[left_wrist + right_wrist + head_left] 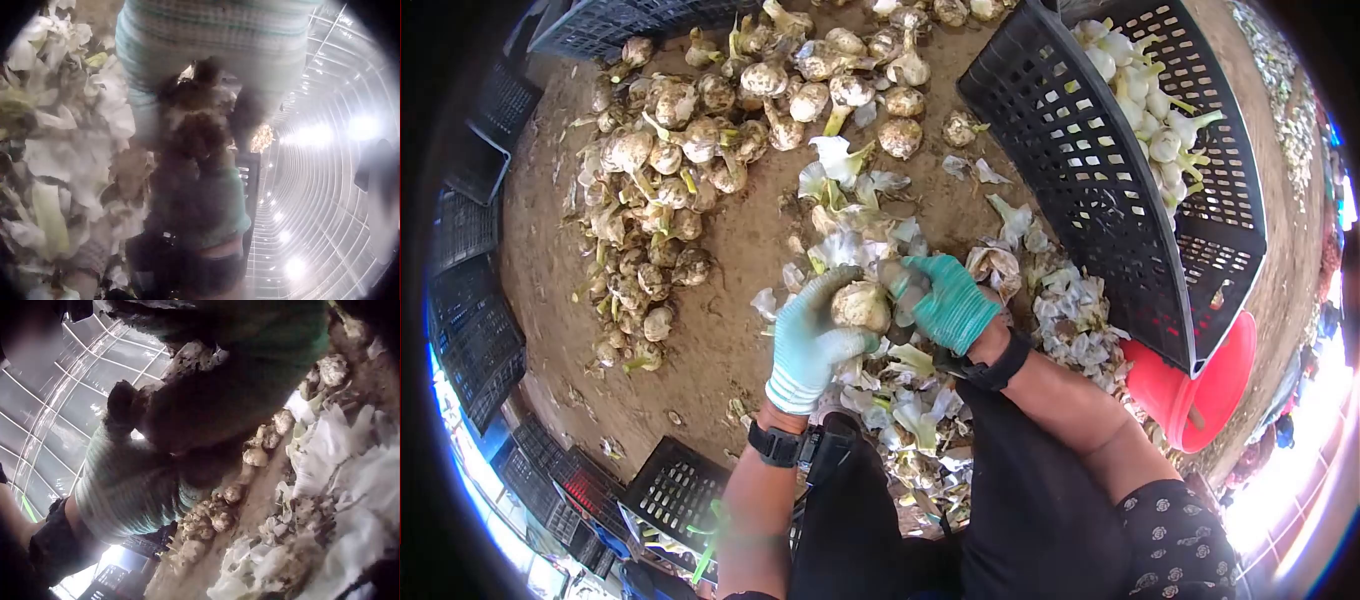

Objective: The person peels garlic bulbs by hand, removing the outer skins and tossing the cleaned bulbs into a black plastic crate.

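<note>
over pale peelings point(917, 418), left hand point(808, 338) grasping round garlic bulb point(861, 307), long axis unclear, right hand point(945, 302) alongside, grip unclear

The left hand point(808, 348) is gloved in white banded with mint, the right hand point(948, 303) in teal lined with paler stripes; both are stained grey-brown toward the tips. The cream bulb point(861, 306) is mottled with brown. The peels point(915, 418) are tinted white and yellow-green, the crate point(1082, 165) is coloured black, the tub point(1158, 385) red, and the black sleeve point(1177, 540) is patterned with pale flower-like motifs.
</note>
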Available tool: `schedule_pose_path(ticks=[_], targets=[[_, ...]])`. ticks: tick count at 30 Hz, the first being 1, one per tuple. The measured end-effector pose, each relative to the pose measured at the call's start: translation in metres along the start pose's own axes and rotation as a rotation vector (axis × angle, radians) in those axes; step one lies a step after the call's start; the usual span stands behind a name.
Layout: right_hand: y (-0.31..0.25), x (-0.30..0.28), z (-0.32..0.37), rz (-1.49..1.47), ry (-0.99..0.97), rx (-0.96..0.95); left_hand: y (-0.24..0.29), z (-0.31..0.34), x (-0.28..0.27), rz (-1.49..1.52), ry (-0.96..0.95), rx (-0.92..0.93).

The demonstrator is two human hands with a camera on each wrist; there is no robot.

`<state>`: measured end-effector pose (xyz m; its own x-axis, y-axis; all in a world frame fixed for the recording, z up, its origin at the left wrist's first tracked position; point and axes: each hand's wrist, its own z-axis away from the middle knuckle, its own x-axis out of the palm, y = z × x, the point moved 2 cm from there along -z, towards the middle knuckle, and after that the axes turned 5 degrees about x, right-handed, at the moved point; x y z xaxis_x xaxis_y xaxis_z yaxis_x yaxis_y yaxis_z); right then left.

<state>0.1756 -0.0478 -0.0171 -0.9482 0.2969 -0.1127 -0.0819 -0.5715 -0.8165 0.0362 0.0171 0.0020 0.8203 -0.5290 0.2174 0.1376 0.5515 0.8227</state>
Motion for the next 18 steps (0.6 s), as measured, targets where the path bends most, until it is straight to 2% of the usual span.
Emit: schedule_pose_path(ticks=[3,5,6,8,9,11,12,13,14,15,16,18], targets=[[-0.008,-0.002,0.003,-0.004,-0.027,0.062,-0.01,0.0,-0.004,0.09,0.005,-0.014],[-0.007,0.0,0.003,0.205,0.009,-0.111,-0.01,0.002,-0.002,0.119,0.023,-0.028],[-0.005,-0.001,0.003,0.207,0.005,-0.109,-0.01,0.003,-0.002,0.147,0.042,-0.041],[-0.004,0.0,0.006,0.398,-0.004,-0.349,-0.009,0.003,-0.003,0.144,0.034,-0.047],[-0.004,0.0,0.005,0.398,-0.005,-0.348,-0.008,0.003,-0.004,0.141,0.024,-0.05],[0.002,0.002,0.001,0.115,-0.19,-0.016,-0.009,0.003,-0.005,0.193,0.014,-0.055],[0.002,0.002,0.002,0.116,-0.191,-0.016,-0.01,0.003,-0.005,0.244,0.004,-0.06],[-0.001,0.001,0.003,0.117,-0.1,-0.172,-0.011,0.003,-0.007,0.244,0.005,-0.06],[-0.003,0.0,0.005,0.117,-0.007,-0.327,-0.012,0.004,-0.008,0.375,-0.021,-0.081],[0.002,0.002,0.003,0.117,-0.009,-0.325,-0.014,0.005,-0.009,0.507,-0.045,-0.101],[0.011,0.005,-0.002,0.038,-0.005,-0.333,-0.015,0.004,-0.01,0.508,-0.043,-0.101],[0.009,0.006,-0.003,-0.044,-0.003,-0.339,-0.022,0.004,-0.014,0.838,0.087,-0.198]])
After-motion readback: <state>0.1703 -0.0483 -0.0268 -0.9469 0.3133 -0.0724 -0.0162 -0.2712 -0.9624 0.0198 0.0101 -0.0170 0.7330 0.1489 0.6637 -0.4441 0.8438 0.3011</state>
